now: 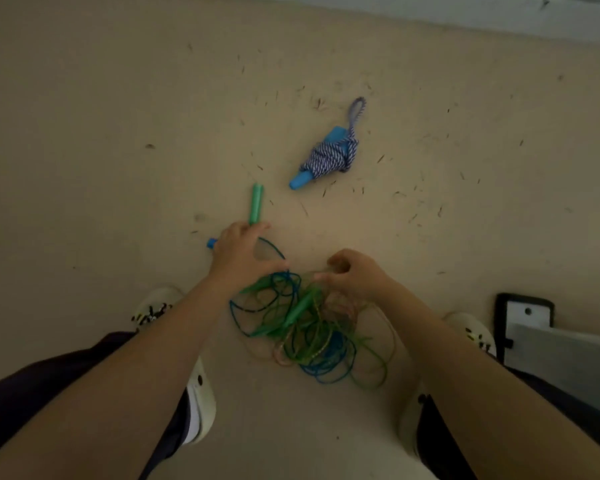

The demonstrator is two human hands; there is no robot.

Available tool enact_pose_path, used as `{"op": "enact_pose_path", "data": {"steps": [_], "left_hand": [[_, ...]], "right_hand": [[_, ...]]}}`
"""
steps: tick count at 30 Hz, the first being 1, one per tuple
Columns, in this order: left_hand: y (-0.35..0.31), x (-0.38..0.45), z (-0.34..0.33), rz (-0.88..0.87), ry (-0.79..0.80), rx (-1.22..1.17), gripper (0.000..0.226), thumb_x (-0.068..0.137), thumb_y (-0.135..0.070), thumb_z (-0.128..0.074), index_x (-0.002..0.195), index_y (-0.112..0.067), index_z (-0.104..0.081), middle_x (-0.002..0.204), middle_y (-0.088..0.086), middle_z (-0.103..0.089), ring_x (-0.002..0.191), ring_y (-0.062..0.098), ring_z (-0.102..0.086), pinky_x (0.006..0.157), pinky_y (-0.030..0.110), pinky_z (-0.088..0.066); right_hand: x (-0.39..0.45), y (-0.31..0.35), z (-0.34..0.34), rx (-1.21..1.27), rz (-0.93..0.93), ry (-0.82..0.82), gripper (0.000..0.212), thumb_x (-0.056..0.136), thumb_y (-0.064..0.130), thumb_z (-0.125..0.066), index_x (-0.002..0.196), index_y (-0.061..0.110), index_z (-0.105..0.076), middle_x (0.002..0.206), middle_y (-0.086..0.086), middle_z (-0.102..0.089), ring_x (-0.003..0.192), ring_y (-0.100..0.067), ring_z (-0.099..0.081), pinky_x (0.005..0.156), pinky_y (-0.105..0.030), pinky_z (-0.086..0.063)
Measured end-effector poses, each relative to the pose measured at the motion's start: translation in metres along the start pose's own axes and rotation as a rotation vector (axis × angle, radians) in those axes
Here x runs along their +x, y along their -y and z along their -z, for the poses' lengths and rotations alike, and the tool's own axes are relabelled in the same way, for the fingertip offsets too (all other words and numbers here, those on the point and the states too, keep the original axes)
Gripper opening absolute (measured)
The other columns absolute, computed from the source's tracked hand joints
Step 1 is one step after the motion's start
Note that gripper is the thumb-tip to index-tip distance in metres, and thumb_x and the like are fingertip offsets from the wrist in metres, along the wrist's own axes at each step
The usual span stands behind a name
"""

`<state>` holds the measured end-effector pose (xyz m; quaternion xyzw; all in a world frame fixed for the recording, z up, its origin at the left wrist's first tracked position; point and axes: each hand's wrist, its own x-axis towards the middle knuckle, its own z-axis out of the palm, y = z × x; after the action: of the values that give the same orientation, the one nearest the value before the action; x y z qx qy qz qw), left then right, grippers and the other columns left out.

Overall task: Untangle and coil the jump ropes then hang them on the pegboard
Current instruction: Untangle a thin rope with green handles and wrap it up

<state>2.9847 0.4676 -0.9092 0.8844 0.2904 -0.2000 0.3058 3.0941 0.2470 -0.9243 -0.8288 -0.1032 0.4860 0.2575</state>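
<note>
The beige floor (118,116) carried a tangle of thin ropes (309,327) near its lower edge. The left hand (239,252) gripped green handles (256,202); the right hand (355,275) pinched a strand. Loops should be eased apart slowly, not yanked.

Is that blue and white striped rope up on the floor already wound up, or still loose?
Wound up. The striped rope is wrapped tightly around its blue handles, with one loop sticking out, lying apart from the tangled pile.
</note>
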Motion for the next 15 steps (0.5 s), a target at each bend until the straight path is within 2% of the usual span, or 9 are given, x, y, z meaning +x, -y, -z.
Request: {"op": "enact_pose_path", "data": {"steps": [2,5,7,10,12,15], "left_hand": [[0.012,-0.012,-0.013,-0.048,0.045,0.151,0.084,0.069,-0.069,-0.077,0.141,-0.036,-0.049,0.125,0.003,-0.047,0.12,0.028,-0.046,0.1,0.04,-0.038],[0.019,-0.021,-0.027,-0.062,0.104,0.217,0.058,0.074,-0.06,-0.079,0.121,-0.032,-0.059,0.11,-0.004,-0.052,0.108,0.022,-0.054,0.091,0.037,-0.039],[0.019,-0.022,-0.032,-0.034,0.217,0.111,0.045,0.078,-0.049,-0.081,0.113,-0.024,-0.067,0.105,-0.003,-0.06,0.103,0.022,-0.06,0.086,0.035,-0.047],[0.006,-0.027,-0.026,0.066,0.382,-0.163,0.045,0.078,-0.036,-0.085,0.114,-0.013,-0.071,0.106,0.001,-0.066,0.099,0.017,-0.061,0.078,0.026,-0.047],[-0.01,-0.033,-0.012,0.08,0.41,-0.27,0.043,0.077,-0.033,-0.086,0.111,-0.012,-0.073,0.103,-0.001,-0.067,0.094,0.014,-0.061,0.077,0.025,-0.045],[-0.038,-0.051,0.025,0.046,0.402,-0.377,0.024,0.074,-0.029,-0.089,0.092,-0.018,-0.078,0.089,-0.004,-0.074,0.085,0.011,-0.065,0.072,0.025,-0.048]], "right_hand": [[-0.007,-0.007,-0.019,-0.097,0.001,0.044,0.059,0.064,0.063,-0.081,0.107,0.032,-0.056,0.095,0.012,-0.058,0.086,-0.01,-0.057,0.063,-0.024,-0.043],[-0.01,-0.012,-0.034,-0.052,-0.019,0.053,0.032,0.073,0.043,-0.084,0.086,0.027,-0.059,0.08,0.01,-0.059,0.078,-0.015,-0.059,0.058,-0.025,-0.045],[-0.016,-0.01,-0.031,0.095,-0.057,0.079,0.022,0.079,0.031,-0.082,0.077,0.018,-0.064,0.068,0.002,-0.062,0.064,-0.019,-0.059,0.055,-0.026,-0.049],[-0.035,0.004,-0.009,0.233,-0.026,0.09,0.021,0.082,0.026,-0.08,0.073,0.01,-0.068,0.053,-0.001,-0.056,0.046,-0.014,-0.05,0.048,-0.024,-0.046],[-0.054,0.019,0.01,0.263,0.012,0.093,0.018,0.081,0.022,-0.08,0.073,0.009,-0.071,0.058,-0.006,-0.059,0.048,-0.014,-0.051,0.053,-0.026,-0.047],[-0.092,0.044,0.041,0.237,0.056,0.162,0.012,0.082,0.018,-0.079,0.075,0.011,-0.071,0.062,-0.007,-0.065,0.053,-0.016,-0.056,0.057,-0.027,-0.049]]}}
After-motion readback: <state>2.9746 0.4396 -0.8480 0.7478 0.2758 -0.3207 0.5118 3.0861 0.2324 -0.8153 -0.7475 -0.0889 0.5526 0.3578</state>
